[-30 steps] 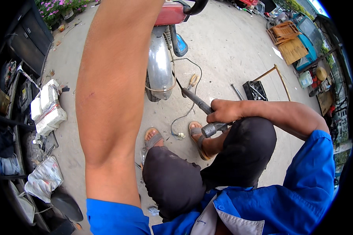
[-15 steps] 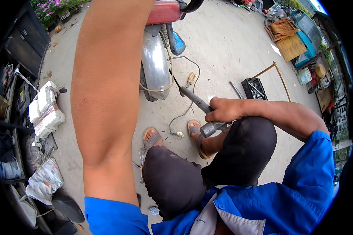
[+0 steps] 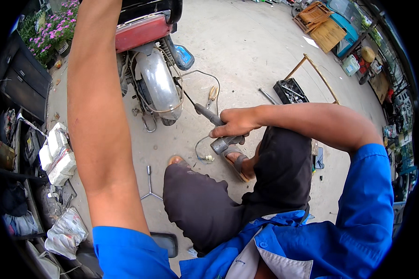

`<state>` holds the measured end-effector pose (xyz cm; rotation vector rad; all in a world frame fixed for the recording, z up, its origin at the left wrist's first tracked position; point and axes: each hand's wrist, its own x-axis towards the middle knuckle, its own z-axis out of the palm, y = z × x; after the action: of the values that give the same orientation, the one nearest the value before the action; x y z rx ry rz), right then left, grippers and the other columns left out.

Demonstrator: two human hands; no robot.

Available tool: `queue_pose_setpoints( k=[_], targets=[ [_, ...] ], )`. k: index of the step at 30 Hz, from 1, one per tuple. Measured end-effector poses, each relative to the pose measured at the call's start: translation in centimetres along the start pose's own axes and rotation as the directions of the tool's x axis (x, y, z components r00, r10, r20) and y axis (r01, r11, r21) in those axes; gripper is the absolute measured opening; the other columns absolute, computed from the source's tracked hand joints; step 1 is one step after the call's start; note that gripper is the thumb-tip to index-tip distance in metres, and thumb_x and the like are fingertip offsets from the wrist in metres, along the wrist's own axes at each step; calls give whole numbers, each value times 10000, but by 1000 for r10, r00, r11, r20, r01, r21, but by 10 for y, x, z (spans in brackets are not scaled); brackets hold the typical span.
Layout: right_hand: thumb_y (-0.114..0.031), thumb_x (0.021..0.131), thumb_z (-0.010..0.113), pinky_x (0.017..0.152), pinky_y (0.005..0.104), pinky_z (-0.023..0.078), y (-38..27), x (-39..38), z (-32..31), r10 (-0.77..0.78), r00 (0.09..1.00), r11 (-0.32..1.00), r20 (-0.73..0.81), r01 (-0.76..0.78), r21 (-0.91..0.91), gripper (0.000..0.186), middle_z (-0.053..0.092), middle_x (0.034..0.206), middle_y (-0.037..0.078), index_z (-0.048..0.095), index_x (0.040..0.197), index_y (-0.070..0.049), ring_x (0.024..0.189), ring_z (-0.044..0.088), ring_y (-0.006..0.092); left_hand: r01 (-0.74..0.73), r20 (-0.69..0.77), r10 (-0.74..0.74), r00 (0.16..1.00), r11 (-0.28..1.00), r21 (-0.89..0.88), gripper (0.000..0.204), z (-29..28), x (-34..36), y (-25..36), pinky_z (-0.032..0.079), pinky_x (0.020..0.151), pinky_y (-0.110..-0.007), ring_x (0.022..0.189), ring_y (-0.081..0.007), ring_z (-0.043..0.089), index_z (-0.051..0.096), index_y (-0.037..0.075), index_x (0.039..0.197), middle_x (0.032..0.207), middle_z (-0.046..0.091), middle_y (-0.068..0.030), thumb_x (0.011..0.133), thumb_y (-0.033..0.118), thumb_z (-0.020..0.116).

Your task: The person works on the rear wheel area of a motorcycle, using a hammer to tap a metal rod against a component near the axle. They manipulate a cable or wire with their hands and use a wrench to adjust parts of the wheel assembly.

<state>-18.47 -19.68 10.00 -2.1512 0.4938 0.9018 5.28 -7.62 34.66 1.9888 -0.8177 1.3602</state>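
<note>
Below the rear of a motorcycle (image 3: 142, 35), my right hand (image 3: 239, 123) is closed around a grey-handled tool (image 3: 208, 113). Its thin dark shaft points up-left, toward the side of the wheel under the silver mudguard (image 3: 159, 83). A stubby grey metal cylinder (image 3: 222, 145) sticks out under the same hand; I cannot tell whether it belongs to the tool. My left forearm reaches past the top edge, beside the motorcycle's left side, and its hand is out of the picture. A dark cable (image 3: 208, 73) runs from the wheel down to a small pale connector (image 3: 209, 158).
Pliers (image 3: 212, 95) lie right of the wheel, near a metal bar (image 3: 268, 96) and a black toolbox (image 3: 291, 89) beside a wooden frame (image 3: 319, 74). By my left knee lies a Y-shaped wrench (image 3: 149, 183). White foam blocks (image 3: 58, 153) and cluttered shelves stand on the left.
The view has shifted, showing more of the motorcycle and the Y-shaped wrench. My right hand keeps its hold on the tool, and my left arm still reaches forward.
</note>
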Motion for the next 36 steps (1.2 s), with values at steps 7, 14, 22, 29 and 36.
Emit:
queue_pose_setpoints(
  k=[7, 14, 22, 29, 36],
  targets=[
    [-411, 690, 921, 670, 403, 572, 15, -5, 3, -355, 934, 899, -35, 330, -289, 944, 696, 1043, 216, 500, 1370, 90, 847, 715, 286, -13, -36, 13, 999, 1000, -3, 480, 2, -1, 0, 563, 769, -505, 812, -412, 722, 792, 67, 840, 829, 735, -215, 905, 476, 549],
    [-202, 672, 753, 664, 497, 554, 19, -22, 24, -399, 897, 737, -192, 189, -649, 526, 694, 923, 190, 692, 1180, -76, 804, 691, 403, -30, -64, 29, 998, 999, -11, 482, 3, -2, 0, 559, 740, -509, 797, -418, 715, 785, 65, 843, 819, 724, -227, 911, 479, 549],
    [-203, 688, 757, 579, 466, 531, 36, -18, 51, -536, 731, 692, -423, 93, -716, 448, 615, 835, 143, 668, 1116, -105, 726, 665, 332, -28, -23, 29, 999, 999, 23, 471, 3, 2, -2, 541, 751, -522, 802, -427, 702, 769, 78, 823, 817, 717, -227, 927, 473, 535],
    [-64, 572, 733, 629, 400, 497, 49, -3, 77, -704, 216, 709, -677, 146, -690, 458, 616, 893, 84, 669, 1025, -67, 784, 598, 278, -21, 43, 20, 999, 999, 31, 477, -1, 3, -4, 530, 730, -516, 808, -432, 696, 763, 87, 814, 817, 719, -219, 937, 484, 529],
    [-89, 564, 681, 734, 361, 436, 58, 12, 81, -758, -99, 618, -644, 206, -759, 310, 616, 969, 34, 617, 867, -86, 863, 587, 234, 17, 54, -17, 998, 1000, 3, 457, -1, 4, 2, 527, 712, -506, 780, -424, 699, 767, 107, 820, 788, 712, -212, 936, 493, 552]
  ],
)
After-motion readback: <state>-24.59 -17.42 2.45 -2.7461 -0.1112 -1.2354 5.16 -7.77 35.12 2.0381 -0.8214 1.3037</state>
